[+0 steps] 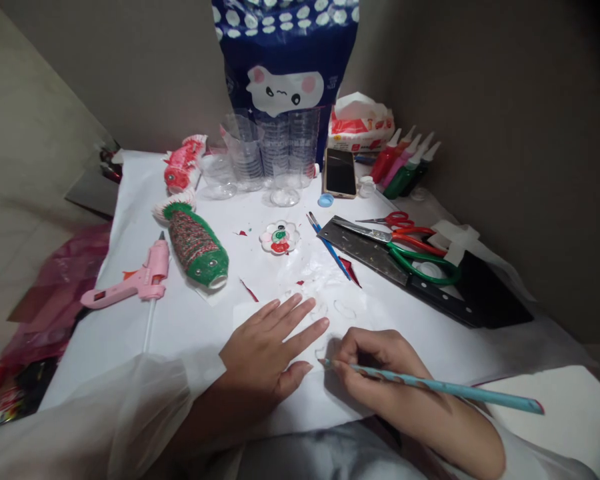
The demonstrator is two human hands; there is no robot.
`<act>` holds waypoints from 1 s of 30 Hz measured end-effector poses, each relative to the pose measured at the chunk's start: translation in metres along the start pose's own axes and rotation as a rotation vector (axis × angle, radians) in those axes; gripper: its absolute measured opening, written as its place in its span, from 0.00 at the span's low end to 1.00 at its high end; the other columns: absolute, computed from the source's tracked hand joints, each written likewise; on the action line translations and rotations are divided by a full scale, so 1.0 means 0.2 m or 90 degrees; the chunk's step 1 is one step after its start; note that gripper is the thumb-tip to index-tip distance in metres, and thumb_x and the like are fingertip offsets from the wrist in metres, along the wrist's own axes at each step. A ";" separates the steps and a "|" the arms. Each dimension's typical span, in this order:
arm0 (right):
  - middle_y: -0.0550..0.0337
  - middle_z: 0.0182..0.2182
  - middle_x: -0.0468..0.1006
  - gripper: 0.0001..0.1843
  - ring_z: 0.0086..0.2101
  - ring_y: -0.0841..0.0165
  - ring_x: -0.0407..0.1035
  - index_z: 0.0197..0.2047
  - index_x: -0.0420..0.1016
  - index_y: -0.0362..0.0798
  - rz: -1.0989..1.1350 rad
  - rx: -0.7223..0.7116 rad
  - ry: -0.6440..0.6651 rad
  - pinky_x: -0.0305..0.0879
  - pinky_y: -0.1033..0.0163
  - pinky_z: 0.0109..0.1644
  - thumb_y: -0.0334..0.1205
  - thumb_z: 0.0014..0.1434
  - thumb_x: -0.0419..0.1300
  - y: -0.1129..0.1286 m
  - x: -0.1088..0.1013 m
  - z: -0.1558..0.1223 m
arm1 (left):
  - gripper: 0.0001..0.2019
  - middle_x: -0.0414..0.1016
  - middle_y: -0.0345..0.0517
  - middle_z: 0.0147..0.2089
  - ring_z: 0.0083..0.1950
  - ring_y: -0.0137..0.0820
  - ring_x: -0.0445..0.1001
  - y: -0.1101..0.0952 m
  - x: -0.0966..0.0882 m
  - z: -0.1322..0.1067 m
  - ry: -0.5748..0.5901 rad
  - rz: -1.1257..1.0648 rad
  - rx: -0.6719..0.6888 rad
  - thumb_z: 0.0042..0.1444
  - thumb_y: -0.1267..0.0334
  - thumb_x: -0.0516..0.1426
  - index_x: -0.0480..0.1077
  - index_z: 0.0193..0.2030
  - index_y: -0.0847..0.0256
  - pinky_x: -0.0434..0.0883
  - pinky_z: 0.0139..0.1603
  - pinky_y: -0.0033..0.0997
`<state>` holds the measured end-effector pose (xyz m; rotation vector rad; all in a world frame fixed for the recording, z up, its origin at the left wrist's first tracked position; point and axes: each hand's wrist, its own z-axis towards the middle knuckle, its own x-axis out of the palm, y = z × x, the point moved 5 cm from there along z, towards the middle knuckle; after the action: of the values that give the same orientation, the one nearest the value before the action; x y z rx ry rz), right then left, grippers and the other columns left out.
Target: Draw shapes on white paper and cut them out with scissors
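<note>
My left hand [270, 347] lies flat with fingers stretched out, pressing on a white sheet of paper [310, 400] at the near edge of the table. My right hand [375, 367] is closed around a light blue pencil [430, 383]. The pencil's tip touches the paper just right of my left thumb. Faint pencilled outlines [344, 309] show on the sheet beyond my fingers. A green glittered fish figure [197, 247] and a red fish figure [183, 167] lie to the left.
A pink glue gun [130, 283] lies at the left. A paint palette [280, 238], a blue brush [330, 247], scissors [405, 240], a dark ruler [380, 257], paint bottles [405, 163], a phone [340, 172], clear cups [275, 153] and a blue bag [285, 60] stand farther back.
</note>
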<state>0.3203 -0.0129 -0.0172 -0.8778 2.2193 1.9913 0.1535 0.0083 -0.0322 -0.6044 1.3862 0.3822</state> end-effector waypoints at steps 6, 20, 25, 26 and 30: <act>0.67 0.22 0.66 0.09 0.25 0.72 0.59 0.25 0.64 0.49 0.003 0.029 0.007 0.56 0.67 0.28 0.29 0.55 0.55 -0.01 -0.03 0.00 | 0.28 0.60 0.58 0.71 0.71 0.51 0.58 -0.01 0.00 0.01 0.009 0.027 0.013 0.62 0.55 0.55 0.61 0.68 0.56 0.62 0.64 0.52; 0.68 0.22 0.67 0.09 0.25 0.71 0.60 0.25 0.63 0.50 -0.005 0.036 -0.111 0.58 0.66 0.29 0.33 0.56 0.56 -0.06 -0.08 -0.01 | 0.31 0.59 0.60 0.71 0.71 0.54 0.58 0.00 0.01 0.01 0.023 0.037 0.019 0.60 0.55 0.56 0.59 0.69 0.58 0.62 0.63 0.54; 0.67 0.23 0.68 0.09 0.26 0.71 0.61 0.25 0.63 0.50 0.034 0.022 -0.144 0.59 0.67 0.29 0.33 0.56 0.57 -0.05 -0.09 -0.02 | 0.31 0.58 0.60 0.71 0.71 0.54 0.58 0.00 0.00 0.01 0.023 0.033 0.019 0.61 0.55 0.55 0.58 0.70 0.59 0.62 0.64 0.54; 0.67 0.23 0.69 0.09 0.26 0.71 0.62 0.26 0.64 0.50 0.040 0.021 -0.130 0.59 0.67 0.30 0.33 0.56 0.57 -0.05 -0.08 -0.03 | 0.30 0.58 0.59 0.72 0.71 0.53 0.57 0.00 0.00 0.01 0.026 0.032 0.017 0.62 0.55 0.55 0.58 0.70 0.59 0.62 0.64 0.54; 0.65 0.24 0.70 0.07 0.27 0.70 0.64 0.26 0.67 0.49 0.029 0.013 -0.071 0.61 0.66 0.32 0.33 0.56 0.57 -0.01 -0.04 -0.04 | 0.31 0.56 0.57 0.73 0.72 0.50 0.55 0.00 0.00 0.01 0.045 0.031 0.007 0.62 0.55 0.54 0.56 0.71 0.60 0.59 0.66 0.52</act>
<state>0.3309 -0.0179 -0.0147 -0.7009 2.2135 1.9809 0.1546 0.0089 -0.0322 -0.5805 1.4727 0.3945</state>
